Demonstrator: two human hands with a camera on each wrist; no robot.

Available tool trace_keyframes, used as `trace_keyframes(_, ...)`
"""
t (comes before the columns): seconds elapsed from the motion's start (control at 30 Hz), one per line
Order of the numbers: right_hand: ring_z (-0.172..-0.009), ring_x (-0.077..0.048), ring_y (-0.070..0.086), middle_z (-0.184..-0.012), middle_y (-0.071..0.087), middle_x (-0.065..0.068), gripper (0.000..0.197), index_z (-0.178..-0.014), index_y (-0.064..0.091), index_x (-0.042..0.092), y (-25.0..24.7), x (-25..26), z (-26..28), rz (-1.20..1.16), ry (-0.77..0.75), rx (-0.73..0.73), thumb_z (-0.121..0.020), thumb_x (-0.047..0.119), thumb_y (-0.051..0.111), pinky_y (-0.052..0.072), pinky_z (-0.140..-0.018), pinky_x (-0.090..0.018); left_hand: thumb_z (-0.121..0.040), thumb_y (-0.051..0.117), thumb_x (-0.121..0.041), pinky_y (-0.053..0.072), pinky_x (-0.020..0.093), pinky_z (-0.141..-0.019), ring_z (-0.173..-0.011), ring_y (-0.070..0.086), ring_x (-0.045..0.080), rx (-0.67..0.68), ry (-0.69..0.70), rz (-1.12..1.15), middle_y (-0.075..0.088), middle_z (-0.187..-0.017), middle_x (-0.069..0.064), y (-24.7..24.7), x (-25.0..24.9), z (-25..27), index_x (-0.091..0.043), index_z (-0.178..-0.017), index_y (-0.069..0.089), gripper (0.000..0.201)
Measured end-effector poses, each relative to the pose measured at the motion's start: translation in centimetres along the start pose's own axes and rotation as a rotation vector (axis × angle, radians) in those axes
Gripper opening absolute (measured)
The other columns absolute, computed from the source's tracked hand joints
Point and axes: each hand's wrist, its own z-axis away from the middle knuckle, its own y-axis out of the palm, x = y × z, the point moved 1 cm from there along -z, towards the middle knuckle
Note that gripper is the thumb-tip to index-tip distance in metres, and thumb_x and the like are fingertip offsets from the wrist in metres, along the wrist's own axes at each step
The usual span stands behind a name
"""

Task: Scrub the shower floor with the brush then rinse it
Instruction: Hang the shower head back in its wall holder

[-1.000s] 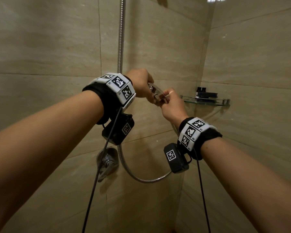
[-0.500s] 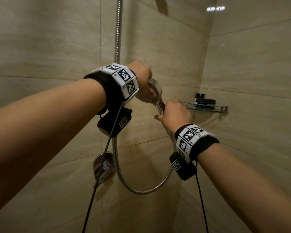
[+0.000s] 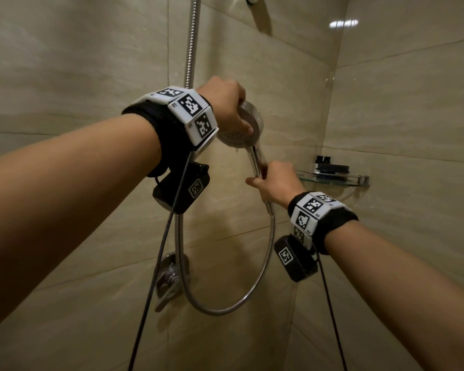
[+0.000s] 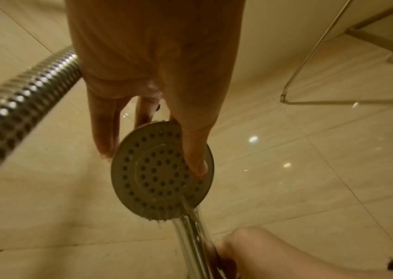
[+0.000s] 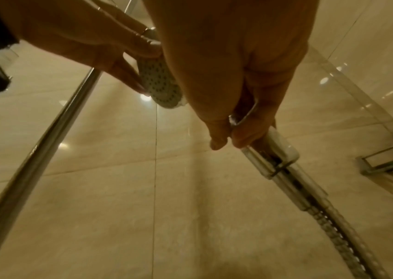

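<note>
Both your hands are on the one shower head point(image 3: 248, 127), raised in front of the tiled wall point(image 3: 91, 76). Your left hand point(image 3: 225, 105) grips the round spray face — in the left wrist view the thumb lies across the perforated plate and the other fingers point(image 4: 104, 130) reach behind its rim. Your right hand point(image 3: 275, 180) is wrapped round the chrome handle point(image 5: 274, 151), fingers curled together and closed on it just above the hose coupling.

Step in hand, as judged: bringing the head under control for the rinse. Keep the handle grip firm and let it carry the weight; take the thumb off the nozzles before water flows, or the spray will scatter. Aim the face down at the floor, which no view shows. Let the hose point(image 3: 257, 277) hang in its loop, untwisted.

Count: one shower head, one metal hose, one wall valve point(image 3: 169, 274) below the loop, one glass corner shelf point(image 3: 332, 179) holding a few dark items — too small to number. The brush appears in no view.
</note>
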Motion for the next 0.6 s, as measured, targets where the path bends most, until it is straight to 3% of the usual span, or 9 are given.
trace_keyframes(0.17, -0.088, -0.021, 0.063, -0.101, 0.067, -0.008, 0.037, -0.117, 0.064, 0.011, -1.1, 0.2, -2.3, -0.102, -0.024, -0.087, -0.088, 0.033, 0.067, 0.054, -0.077, -0.035, -0.075, 0.077, -0.036, 0.041, 0.031, -0.072, -0.093, 0.058, 0.026, -0.104, 0.001, 0.051, 0.064, -0.101, 0.012, -1.3, 0.8, -0.5, -0.009, -0.107, 0.065, 0.044)
trace_keyframes(0.3, -0.092, -0.025, 0.065, -0.101, 0.069, -0.009, 0.034, -0.114, 0.067, 0.009, -1.5, 1.1, -4.0, -0.234, -0.086, -0.230, -0.086, 0.030, 0.069, 0.055, -0.085, -0.043, -0.079, 0.074, -0.026, 0.043, 0.029, -0.080, -0.104, 0.054, 0.023, -0.236, 0.014, 0.112, 0.059, -0.114, 0.010, -2.4, 0.4, -1.3, -0.010, -0.117, 0.060, 0.044)
trace_keyframes(0.43, -0.093, -0.019, 0.063, -0.102, 0.069, -0.005, 0.034, -0.115, 0.067, 0.013, -2.4, 1.0, -6.4, -0.310, -0.177, -0.322, -0.087, 0.032, 0.068, 0.052, -0.087, -0.034, -0.077, 0.075, -0.031, 0.038, 0.024, -0.084, -0.111, 0.046, 0.021, -0.356, -0.040, 0.127, 0.047, -0.126, 0.008, -2.7, 0.4, -2.9, -0.015, -0.126, 0.049, 0.058)
trace_keyframes(0.53, -0.089, -0.023, 0.064, -0.096, 0.069, -0.006, 0.031, -0.106, 0.069, 0.012, -2.8, 0.2, -8.8, -0.325, -0.245, -0.325, -0.086, 0.036, 0.068, 0.053, -0.083, -0.040, -0.077, 0.074, -0.031, 0.041, 0.022, -0.084, -0.108, 0.047, 0.015, -0.386, -0.084, 0.158, 0.050, -0.126, 0.006, -2.2, 0.0, -4.1, -0.015, -0.127, 0.048, 0.059)
trace_keyframes(0.6, -0.086, -0.025, 0.064, -0.093, 0.068, -0.007, 0.031, -0.104, 0.069, 0.011, -3.1, -0.4, -10.5, -0.326, -0.280, -0.331, -0.086, 0.037, 0.069, 0.053, -0.081, -0.041, -0.076, 0.075, -0.030, 0.045, 0.022, -0.084, -0.111, 0.052, 0.017, -0.421, -0.110, 0.172, 0.052, -0.126, 0.006, -1.8, -0.5, -5.1, -0.014, -0.127, 0.047, 0.060)
